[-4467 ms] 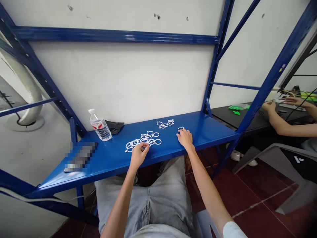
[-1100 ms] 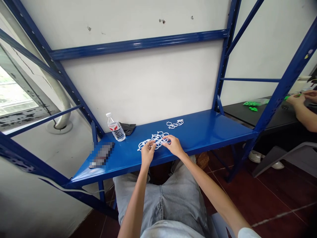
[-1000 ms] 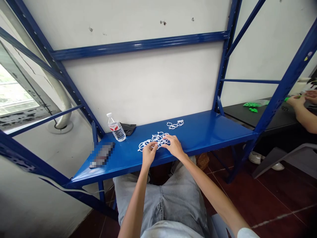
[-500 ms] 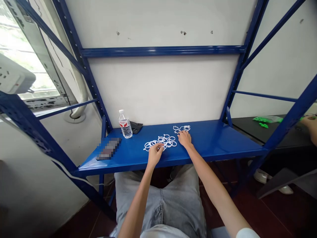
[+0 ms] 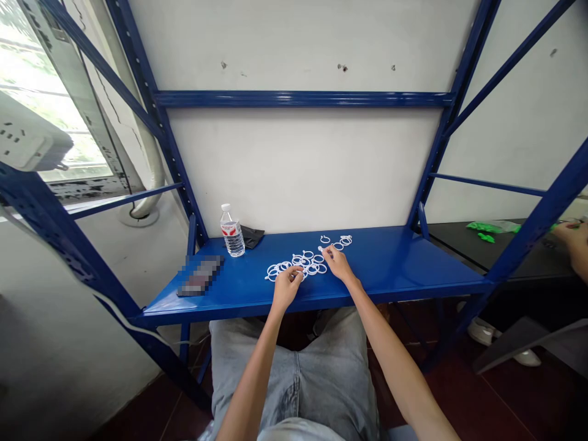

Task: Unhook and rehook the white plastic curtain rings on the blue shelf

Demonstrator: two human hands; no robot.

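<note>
Open white plastic rings (image 5: 296, 264) lie in a loose, overlapping cluster near the front edge of the blue steel desk (image 5: 390, 257), left of its middle. A smaller group of white rings (image 5: 339, 243) sits just behind and to the right. The left hand (image 5: 287, 288) rests at the cluster's front, its grip narrow and its fingertips bunched on the rings; whether it holds one, I cannot tell. The right hand (image 5: 337, 264) lies at the cluster's right side, thumb and forefinger drawn into a narrow grip; what lies between them is too small to tell. The step in hand looks like sorting rings by fingertip, and the overlaps call for freeing each ring from its neighbours. Toward the desk's left end stand a clear plastic water bottle (image 5: 232, 239) and a black pouch (image 5: 252, 236), near a pixel-blurred flat object (image 5: 199, 275). At far right, a co-worker's hand (image 5: 574, 239) is near bright green parts (image 5: 487, 228) on a black table (image 5: 459, 245).
</note>
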